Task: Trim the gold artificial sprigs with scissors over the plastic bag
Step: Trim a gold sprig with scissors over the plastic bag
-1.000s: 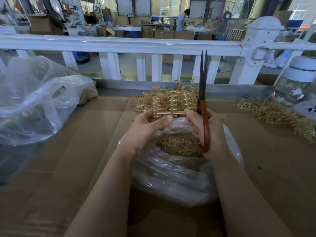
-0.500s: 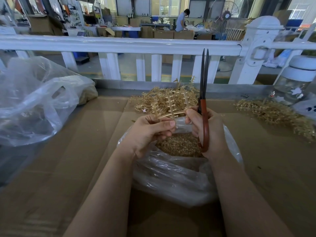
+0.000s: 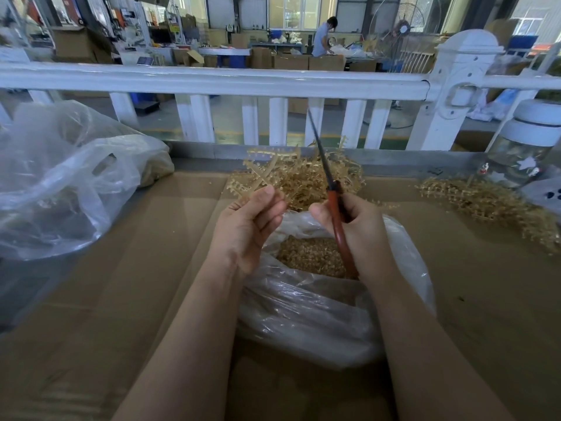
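Scissors (image 3: 335,208) gripped in right hand (image 3: 353,229), blades closed, pointing 11 o'clock; left hand (image 3: 249,220) pinches sprig (image 3: 261,174). Risk: cuttings miss bag (image 3: 334,314) because sprig sits beyond its rim.

Scissors (image 3: 329,189) blades motion-blurred.

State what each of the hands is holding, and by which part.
Left hand pinches a gold plastic sprig at its stem base. Right hand grips the red-handled scissors by the handles.

white railing (image 3: 212,82), bright workshop windows (image 3: 291,10)
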Action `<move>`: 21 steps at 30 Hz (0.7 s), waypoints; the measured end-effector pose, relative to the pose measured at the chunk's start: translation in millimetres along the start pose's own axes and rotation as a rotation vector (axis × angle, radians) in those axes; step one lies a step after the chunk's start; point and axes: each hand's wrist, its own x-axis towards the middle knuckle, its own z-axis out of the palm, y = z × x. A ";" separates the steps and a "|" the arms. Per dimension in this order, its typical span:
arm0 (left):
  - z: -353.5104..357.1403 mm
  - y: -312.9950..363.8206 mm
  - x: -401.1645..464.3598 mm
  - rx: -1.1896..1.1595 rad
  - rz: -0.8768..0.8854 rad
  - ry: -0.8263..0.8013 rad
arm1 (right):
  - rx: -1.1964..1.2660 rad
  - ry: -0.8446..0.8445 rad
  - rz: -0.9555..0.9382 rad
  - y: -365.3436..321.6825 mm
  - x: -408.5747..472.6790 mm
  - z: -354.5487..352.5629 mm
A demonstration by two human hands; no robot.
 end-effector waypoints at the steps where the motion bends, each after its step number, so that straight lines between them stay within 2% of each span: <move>1: 0.0 0.3 -0.2 -0.004 0.011 0.004 | -0.049 -0.021 -0.013 2.1 -0.3 1.5; 8: 0.9 0.5 0.6 -0.056 0.110 0.063 | -0.412 -0.081 -0.036 7.9 -3.6 6.0; 14: -1.2 0.9 1.4 -0.098 0.161 0.058 | -0.569 -0.111 -0.072 11.4 -4.7 2.7; 21: -0.6 -0.6 1.1 0.016 0.130 -0.020 | -0.621 -0.106 -0.076 13.2 -3.8 1.4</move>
